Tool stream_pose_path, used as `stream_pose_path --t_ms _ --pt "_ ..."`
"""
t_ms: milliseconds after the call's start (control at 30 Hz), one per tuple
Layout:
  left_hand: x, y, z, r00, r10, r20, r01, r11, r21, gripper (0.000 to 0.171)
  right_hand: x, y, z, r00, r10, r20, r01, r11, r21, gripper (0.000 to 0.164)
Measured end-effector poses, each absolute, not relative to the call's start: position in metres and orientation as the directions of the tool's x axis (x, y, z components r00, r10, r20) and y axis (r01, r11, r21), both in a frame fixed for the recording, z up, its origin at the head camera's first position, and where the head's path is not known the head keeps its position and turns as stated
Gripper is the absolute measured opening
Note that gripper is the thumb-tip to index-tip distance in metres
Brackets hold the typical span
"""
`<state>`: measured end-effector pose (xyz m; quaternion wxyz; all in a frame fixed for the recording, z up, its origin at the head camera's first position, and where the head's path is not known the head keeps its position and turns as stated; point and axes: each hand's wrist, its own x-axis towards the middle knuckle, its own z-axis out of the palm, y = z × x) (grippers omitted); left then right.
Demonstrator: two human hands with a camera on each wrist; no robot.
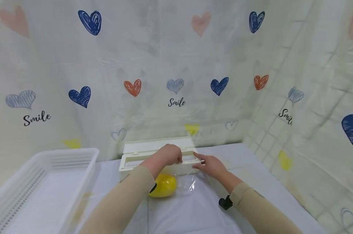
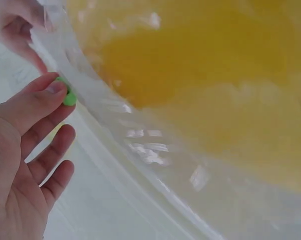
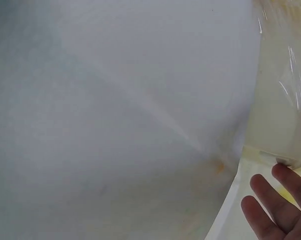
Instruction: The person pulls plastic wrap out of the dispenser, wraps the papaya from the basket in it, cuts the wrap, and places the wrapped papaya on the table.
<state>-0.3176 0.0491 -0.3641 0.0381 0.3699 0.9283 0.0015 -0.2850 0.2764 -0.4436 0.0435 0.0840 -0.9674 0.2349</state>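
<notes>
A long white cling film dispenser box (image 1: 158, 169) lies at the back of the table with its lid (image 1: 160, 144) raised. My left hand (image 1: 168, 155) is at its front edge; in the left wrist view, thumb and index finger pinch a small green slider (image 2: 69, 97). At the box's right end, my right hand (image 1: 211, 166) grips the edge between thumb and fingers. Clear cling film (image 1: 188, 185) runs from the box toward me. A yellow rounded thing (image 1: 166, 187), glossy under the film, lies in front of the box, partly hidden by my left forearm.
A large white plastic basket (image 1: 90, 162) with slotted walls stands on the left. White cloth (image 1: 191, 214) covers the table. Behind and to the right hang curtains (image 1: 153, 48) printed with hearts and the word Smile.
</notes>
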Motion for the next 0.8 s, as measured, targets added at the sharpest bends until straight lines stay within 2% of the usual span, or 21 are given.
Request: stream_pose_path --t_ms 200,333,633,800 --pt "-0.317 0.009 -0.367 -0.764 0.642 -0.065 0.637 0.766 0.086 0.013 -0.287 0.277 -0.443 -0.982 -0.151 0.11 -0.185 0.873 -0.452 0.071" --pt "-0.314 -0.008 -0.373 -0.763 0.645 -0.04 0.636 0.761 0.13 0.011 -0.287 0.278 -0.445 -0.983 -0.156 0.097 -0.183 0.87 -0.458 0.072" --pt "-0.312 -0.014 -0.373 -0.73 0.683 -0.005 0.68 0.727 0.09 0.011 -0.284 0.276 -0.444 -0.981 -0.162 0.107 -0.194 0.863 -0.466 0.07" --pt "-0.312 -0.029 -0.371 -0.755 0.656 -0.026 0.651 0.753 0.091 0.011 -0.284 0.277 -0.441 -0.983 -0.157 0.095 -0.183 0.873 -0.451 0.07"
